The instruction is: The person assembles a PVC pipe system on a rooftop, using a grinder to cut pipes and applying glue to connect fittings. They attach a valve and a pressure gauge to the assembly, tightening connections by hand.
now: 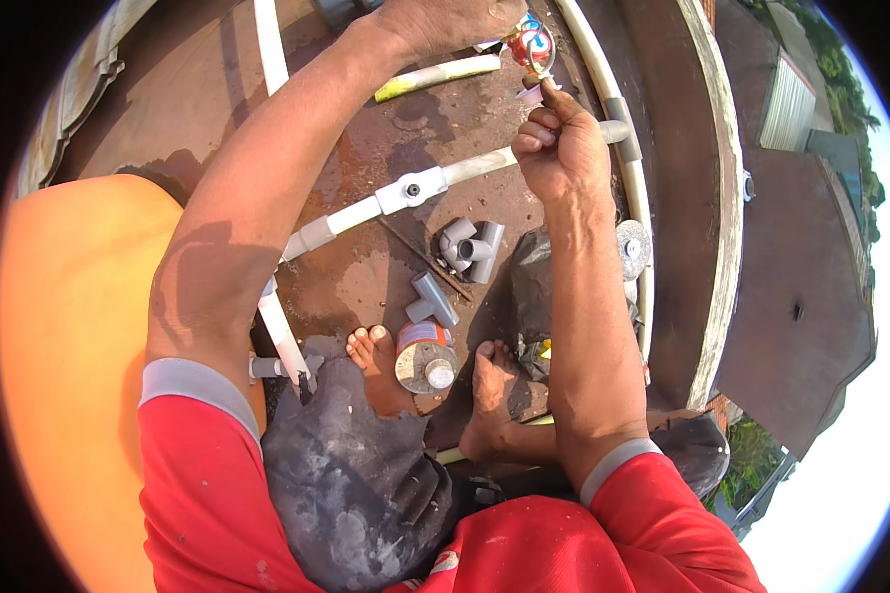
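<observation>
At the top edge, my left hand [450, 22] is closed, its fingertips partly cut off by the picture's rim; what they grip, if anything, cannot be made out. Beside those fingertips is a small red, blue and white round object [530, 43] with a thin grey ring around it. Just below it, my right hand [569, 148] pinches a small whitish-pink piece [532, 96] between thumb and finger, its other fingers curled in. A white pipe [480, 166] with a white tee fitting [412, 190] runs beneath my arms and meets a grey tee [618, 130] near my right wrist.
Loose grey pipe fittings [470, 249] and a grey tee [432, 301] lie near my feet, next to a round can [425, 364]. A yellow-stained pipe piece [440, 77] lies farther off. Also around are a dark bag [532, 282], a disc [633, 249], an orange tank [79, 326] and the roof's edge [727, 198].
</observation>
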A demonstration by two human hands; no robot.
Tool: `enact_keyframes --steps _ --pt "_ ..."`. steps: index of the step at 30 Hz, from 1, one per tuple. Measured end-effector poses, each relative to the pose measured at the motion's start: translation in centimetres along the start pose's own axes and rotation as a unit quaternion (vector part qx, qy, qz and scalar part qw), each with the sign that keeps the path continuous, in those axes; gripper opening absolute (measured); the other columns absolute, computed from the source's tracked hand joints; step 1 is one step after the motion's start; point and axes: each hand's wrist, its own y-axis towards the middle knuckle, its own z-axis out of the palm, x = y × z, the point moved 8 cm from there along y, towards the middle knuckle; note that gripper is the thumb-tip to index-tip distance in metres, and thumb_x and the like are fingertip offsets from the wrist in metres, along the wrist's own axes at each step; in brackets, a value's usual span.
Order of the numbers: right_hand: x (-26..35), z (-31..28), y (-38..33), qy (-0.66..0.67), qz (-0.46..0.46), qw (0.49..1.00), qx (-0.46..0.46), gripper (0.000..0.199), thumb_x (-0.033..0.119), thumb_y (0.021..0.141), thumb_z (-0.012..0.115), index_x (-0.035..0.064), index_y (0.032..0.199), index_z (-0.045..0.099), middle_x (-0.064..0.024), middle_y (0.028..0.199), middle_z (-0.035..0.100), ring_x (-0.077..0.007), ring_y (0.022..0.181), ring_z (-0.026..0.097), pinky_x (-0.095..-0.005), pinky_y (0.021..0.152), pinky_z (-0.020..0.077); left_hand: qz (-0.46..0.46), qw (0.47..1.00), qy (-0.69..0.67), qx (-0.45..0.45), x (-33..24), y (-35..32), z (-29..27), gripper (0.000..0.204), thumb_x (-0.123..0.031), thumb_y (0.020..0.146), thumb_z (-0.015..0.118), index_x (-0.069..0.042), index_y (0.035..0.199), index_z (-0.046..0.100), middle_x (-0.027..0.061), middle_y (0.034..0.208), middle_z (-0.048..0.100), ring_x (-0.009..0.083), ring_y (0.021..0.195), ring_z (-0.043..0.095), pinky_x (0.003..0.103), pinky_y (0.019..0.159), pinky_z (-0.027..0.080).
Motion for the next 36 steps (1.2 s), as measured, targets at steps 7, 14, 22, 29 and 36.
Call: enact_keyframes --steps 7,14,22,29,36 --pt "4.9 -3.3 4.2 -0.033 -0.072 0.988 -0.134 0.032 0.030 0.111 0.067 0.0027 0.129 0.065 -0.0119 0.118 0.060 -0.0246 0.105 0.060 -0.0434 0.096 0.0537 -0.022 1.000 0.006 -0.001 -0.1 -0.1 -0.6 0.094 -0.003 0.078 0.076 -0.012 0.166 0.042 0.0285 0.163 0.039 0.0462 0.155 0.041 0.051 0.129 0.042" --pt "-0.5 -5.4 4.4 -0.007 -0.005 0.996 -0.090 0.034 0.017 0.113 0.055 -0.0044 0.140 0.053 -0.0225 0.131 0.061 -0.0381 0.114 0.069 -0.0517 0.097 0.0627 -0.017 1.000 -0.001 -0.016 -0.2 -0.1 -0.8 0.095 -0.004 0.079 0.077 -0.012 0.166 0.041 0.0280 0.164 0.040 0.0459 0.155 0.041 0.051 0.129 0.042" --pt "0.0 -0.3 -1.2 0.037 0.007 0.999 0.018 0.016 0.019 0.107 0.072 0.0041 0.112 0.072 0.0052 0.075 0.050 -0.0077 0.061 0.046 -0.0247 0.058 0.0433 -0.022 1.000 -0.012 -0.008 -0.4 0.0 -0.9 0.093 -0.009 0.080 0.076 -0.011 0.166 0.041 0.0271 0.162 0.041 0.0462 0.152 0.044 0.050 0.127 0.044" --pt "4.5 -3.7 3.1 -0.035 -0.088 0.986 -0.137 0.026 0.032 0.113 0.063 0.0076 0.115 0.072 -0.0058 0.101 0.066 -0.0166 0.083 0.055 -0.0329 0.070 0.0479 -0.023 1.000 -0.019 -0.010 -0.4 0.3 -1.0 0.095 -0.011 0.079 0.079 -0.011 0.166 0.041 0.0258 0.161 0.043 0.0451 0.150 0.047 0.049 0.125 0.046" --pt "0.6 -5.5 4.3 -0.006 -0.038 0.993 -0.116 0.030 0.028 0.115 0.048 0.0019 0.120 0.061 -0.0227 0.110 0.071 -0.0220 0.078 0.059 -0.0344 0.064 0.0494 -0.056 0.998 -0.029 -0.008 -0.3 0.1 -1.0 0.095 -0.009 0.078 0.080 -0.010 0.166 0.042 0.0249 0.161 0.043 0.0436 0.149 0.049 0.047 0.123 0.048"
